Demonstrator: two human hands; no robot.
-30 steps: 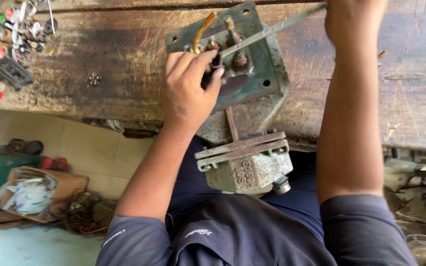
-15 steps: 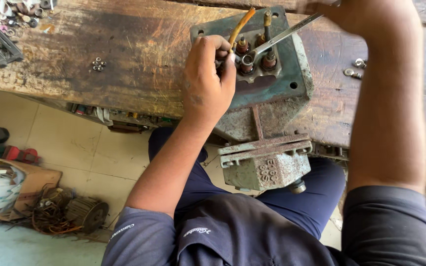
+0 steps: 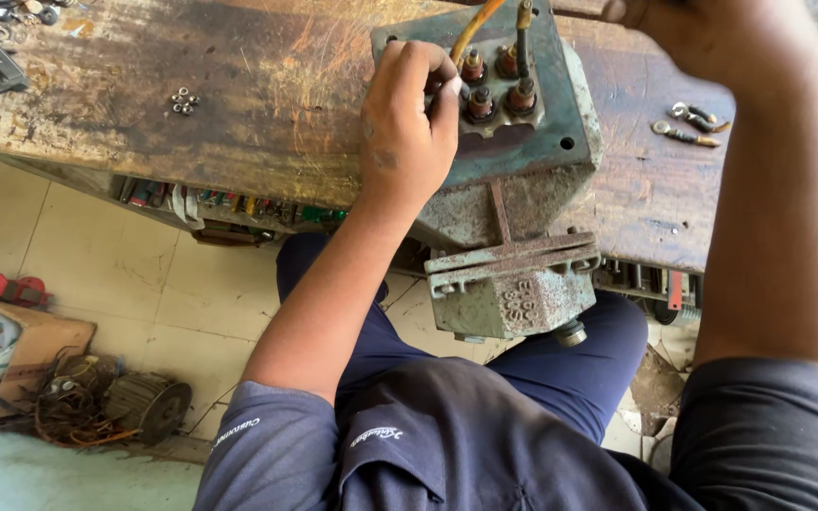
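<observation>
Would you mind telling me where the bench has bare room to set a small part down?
The widest free patch of the bench lies between the nuts and the left hand. It is crowded around the terminal box and by the wire lugs.

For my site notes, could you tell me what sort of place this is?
Probably a motor repair workshop: a worn wooden bench, a green motor terminal box under the left hand, and a copper-wound coil on the floor.

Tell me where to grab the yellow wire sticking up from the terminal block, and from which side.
Grip the yellow wire on its free sleeved stretch above the terminal studs, probably from the right. It slants up and right off the block, and the left hand already crowds the left side of the green housing. The right hand is blurred.
</observation>
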